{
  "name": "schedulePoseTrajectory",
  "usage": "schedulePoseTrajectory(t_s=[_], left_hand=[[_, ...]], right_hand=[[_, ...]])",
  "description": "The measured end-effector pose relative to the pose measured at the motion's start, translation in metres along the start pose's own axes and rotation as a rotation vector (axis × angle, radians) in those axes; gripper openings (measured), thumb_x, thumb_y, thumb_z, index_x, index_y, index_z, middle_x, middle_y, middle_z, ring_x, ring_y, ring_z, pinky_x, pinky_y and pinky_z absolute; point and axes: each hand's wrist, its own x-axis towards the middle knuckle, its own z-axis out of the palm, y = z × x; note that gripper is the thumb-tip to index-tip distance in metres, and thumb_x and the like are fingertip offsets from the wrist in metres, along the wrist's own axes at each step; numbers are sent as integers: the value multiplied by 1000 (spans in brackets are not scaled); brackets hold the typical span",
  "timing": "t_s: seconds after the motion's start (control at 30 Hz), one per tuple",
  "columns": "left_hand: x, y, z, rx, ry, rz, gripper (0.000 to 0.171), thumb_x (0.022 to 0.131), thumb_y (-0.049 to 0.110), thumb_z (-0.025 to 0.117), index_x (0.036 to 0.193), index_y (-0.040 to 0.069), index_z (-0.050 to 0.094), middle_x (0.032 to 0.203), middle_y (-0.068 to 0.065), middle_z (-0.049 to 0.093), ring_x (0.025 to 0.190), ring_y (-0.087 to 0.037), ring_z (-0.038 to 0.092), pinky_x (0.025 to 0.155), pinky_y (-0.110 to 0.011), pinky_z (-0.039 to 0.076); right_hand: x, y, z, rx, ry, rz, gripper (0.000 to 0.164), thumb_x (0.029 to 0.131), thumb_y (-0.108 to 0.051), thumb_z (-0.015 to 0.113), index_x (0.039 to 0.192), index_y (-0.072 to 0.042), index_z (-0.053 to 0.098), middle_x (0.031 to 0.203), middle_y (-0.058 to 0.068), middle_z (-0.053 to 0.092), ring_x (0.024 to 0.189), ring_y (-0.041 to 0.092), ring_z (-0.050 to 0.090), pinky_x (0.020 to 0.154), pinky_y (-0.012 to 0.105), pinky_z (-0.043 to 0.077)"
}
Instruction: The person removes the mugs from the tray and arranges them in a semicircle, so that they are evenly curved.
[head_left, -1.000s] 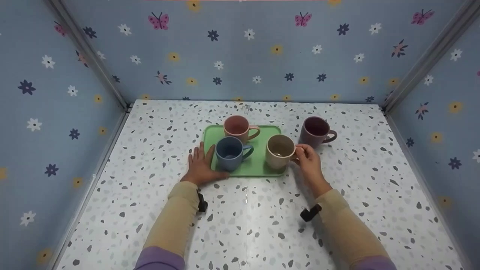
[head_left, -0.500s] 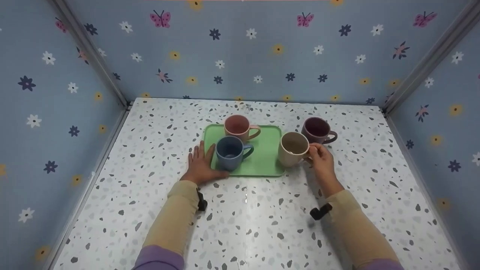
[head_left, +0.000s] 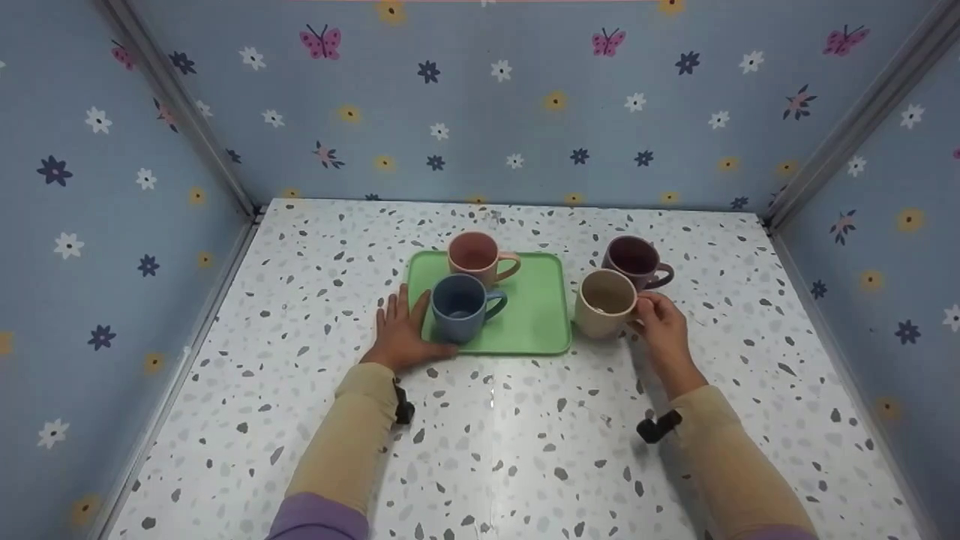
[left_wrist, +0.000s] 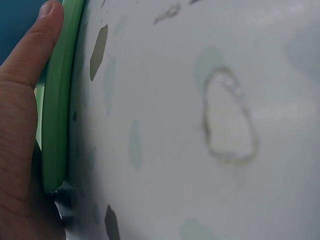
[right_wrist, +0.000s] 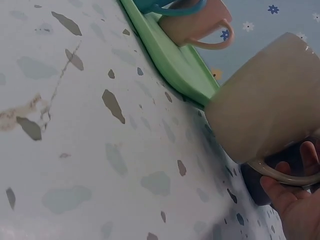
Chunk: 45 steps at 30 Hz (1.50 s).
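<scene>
My right hand (head_left: 663, 330) grips the handle of a beige mug (head_left: 604, 309), which is upright just off the right edge of a green tray (head_left: 529, 315). In the right wrist view, fingers curl round the handle of the beige mug (right_wrist: 267, 100). My left hand (head_left: 405, 334) lies spread at the tray's lower left corner, its thumb along the front rim, as the left wrist view also shows beside the green rim (left_wrist: 57, 110). On the tray stand a blue mug (head_left: 457, 315), close to the left fingers, and a pink mug (head_left: 472, 255) behind it.
A dark maroon mug (head_left: 632, 259) stands on the table right behind the beige mug, partly covered by it. Flowered blue panels (head_left: 480, 97) close in the speckled white table (head_left: 300, 300) at the back and both sides.
My right hand has moved the beige mug to the right, from over the tray to beyond its right edge, in front of the maroon mug. The left hand has stayed at the tray.
</scene>
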Motion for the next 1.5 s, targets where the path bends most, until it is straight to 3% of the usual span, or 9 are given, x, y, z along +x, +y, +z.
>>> schedulePoseTrajectory(t_s=[0.33,0.57,0.8,1.1,1.5], left_hand=[[-2,2,-2,-13,8,6,131,66,82,72,164,20,13,167,-22,-13,152,-46,-9,120,-62,-6],[-1,0,-2,10,0,-4,133,65,86,70,165,21,11,167,-22,-14,152,-45,-10,120,-61,-7],[-3,2,-3,-16,2,-4,132,65,84,72,164,21,12,167,-21,-14,152,-45,-10,120,-62,-7],[-3,2,-3,-1,1,5,131,66,83,71,164,19,12,167,-23,-13,152,-46,-9,120,-63,-5],[-5,5,-4,-20,8,-1,130,66,82,72,164,20,13,167,-23,-14,152,-46,-9,120,-62,-7]], right_hand=[[3,5,-19,-2,22,48,31,104,-28,55,126,-7,58,130,5,57,116,18,57,106,38,48],[2,4,-28,20,19,65,29,104,-24,54,125,-5,60,116,0,63,109,15,61,108,42,47],[-6,-7,-36,30,16,105,30,103,-27,56,125,-8,60,123,1,62,119,19,58,112,43,43],[1,8,-58,-6,97,90,32,102,-31,57,127,-11,60,122,-4,61,119,11,57,114,39,41],[-1,-5,-70,-4,145,154,26,101,-33,57,120,-16,62,118,-6,62,113,9,59,112,37,43]])
